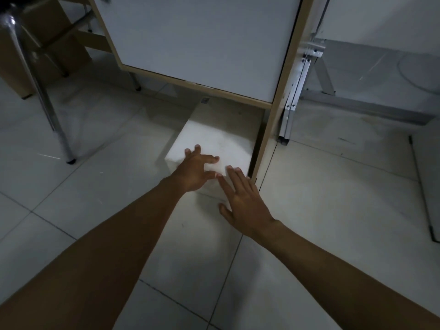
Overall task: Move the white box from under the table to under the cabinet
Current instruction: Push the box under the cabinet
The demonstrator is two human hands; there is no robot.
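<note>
Under me is a floor of large pale glossy tiles [321,210] with thin dark grout lines. Directly on it sits the white rectangular box [214,139], partly beneath the white-doored, wood-edged cabinet [202,44]. The chrome chair leg [57,129] stands on the tiles at left, a brown cardboard carton [47,36] behind it.
</note>
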